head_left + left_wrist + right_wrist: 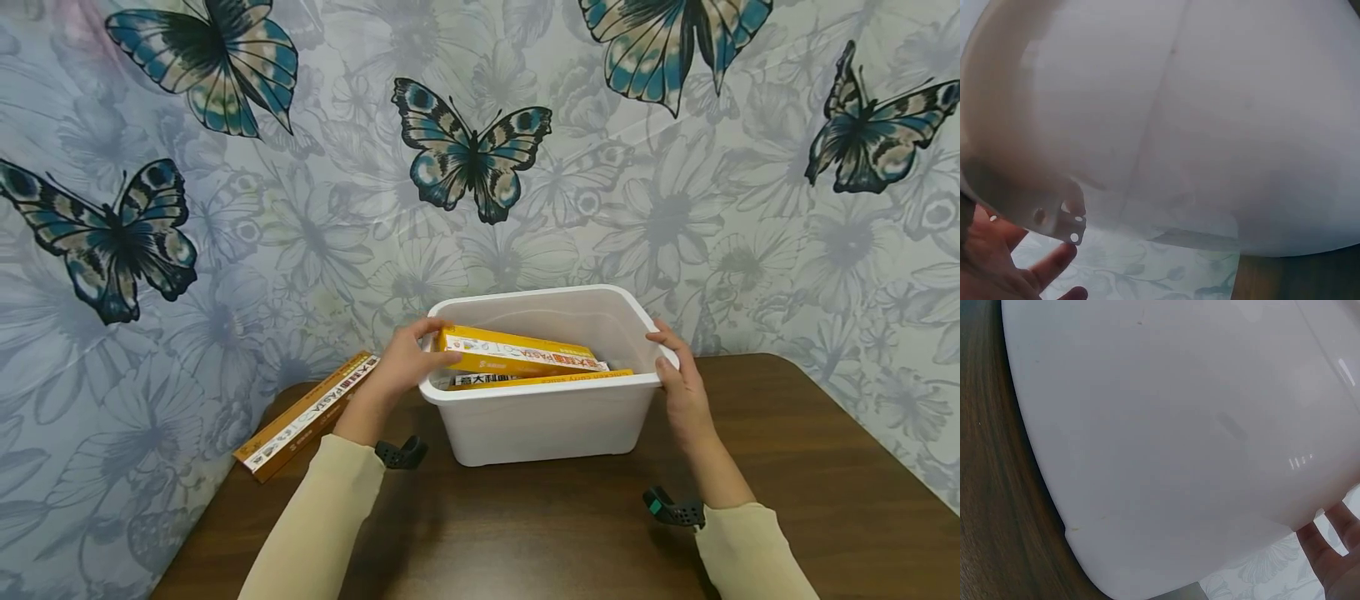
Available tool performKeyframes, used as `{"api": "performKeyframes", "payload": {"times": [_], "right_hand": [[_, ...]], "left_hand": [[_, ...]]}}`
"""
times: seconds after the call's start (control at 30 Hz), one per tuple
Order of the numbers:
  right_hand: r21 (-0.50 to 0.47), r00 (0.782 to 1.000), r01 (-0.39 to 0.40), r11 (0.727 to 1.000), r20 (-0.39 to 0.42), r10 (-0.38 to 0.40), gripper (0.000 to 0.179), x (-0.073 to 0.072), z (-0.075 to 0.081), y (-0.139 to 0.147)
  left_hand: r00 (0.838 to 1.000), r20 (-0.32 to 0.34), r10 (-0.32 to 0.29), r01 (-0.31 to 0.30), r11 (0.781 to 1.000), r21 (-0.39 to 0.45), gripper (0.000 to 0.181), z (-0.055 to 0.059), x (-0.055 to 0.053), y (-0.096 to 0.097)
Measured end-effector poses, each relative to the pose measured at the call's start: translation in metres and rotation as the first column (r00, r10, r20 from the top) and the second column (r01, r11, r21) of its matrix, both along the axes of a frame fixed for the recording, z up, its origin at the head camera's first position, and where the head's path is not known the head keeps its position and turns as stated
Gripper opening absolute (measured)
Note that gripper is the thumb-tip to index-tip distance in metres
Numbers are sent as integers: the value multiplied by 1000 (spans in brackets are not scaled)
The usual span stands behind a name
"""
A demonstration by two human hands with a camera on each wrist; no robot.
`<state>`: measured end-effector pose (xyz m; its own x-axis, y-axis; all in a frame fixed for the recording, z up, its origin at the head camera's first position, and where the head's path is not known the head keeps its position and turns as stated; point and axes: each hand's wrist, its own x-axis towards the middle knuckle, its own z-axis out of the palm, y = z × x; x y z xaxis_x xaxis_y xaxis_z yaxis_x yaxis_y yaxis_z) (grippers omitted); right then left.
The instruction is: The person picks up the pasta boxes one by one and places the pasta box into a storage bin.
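A white plastic bin (547, 429) stands on the table with yellow pasta boxes in it. The upper pasta box (517, 353) lies slanted inside, and a second box (558, 380) shows along the front rim below it. My left hand (405, 365) grips the bin's left rim, its thumb over the edge beside the upper box. On the opposite side, my right hand (684, 396) holds the right rim between thumb and fingers. Both wrist views are filled mostly by the bin's outer walls (1210, 125), with fingers (1316, 547) at the rim.
Another pasta box (307, 417) lies diagonally on the brown wooden table (525, 533), left of the bin. Behind the table hangs a flowered cloth (322, 208) with blue butterflies. Dark bands (401, 452) circle both wrists.
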<state>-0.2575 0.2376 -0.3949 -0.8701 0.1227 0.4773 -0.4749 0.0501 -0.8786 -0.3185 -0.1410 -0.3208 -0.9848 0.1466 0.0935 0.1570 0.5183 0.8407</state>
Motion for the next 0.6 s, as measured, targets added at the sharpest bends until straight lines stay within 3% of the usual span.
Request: {"api": "performKeyframes", "payload": {"times": [0.33,0.6], "right_hand": [[-2,1000,-10,1000,-8,10,39,0,-1,1],[-1,1000,-14,1000,-18,14,39,1,-1,1]], "left_hand": [[999,-32,-10,12,999,43,56,-5,2,0],[1000,1,27,-26,991,130,50,-12,7,1]]}}
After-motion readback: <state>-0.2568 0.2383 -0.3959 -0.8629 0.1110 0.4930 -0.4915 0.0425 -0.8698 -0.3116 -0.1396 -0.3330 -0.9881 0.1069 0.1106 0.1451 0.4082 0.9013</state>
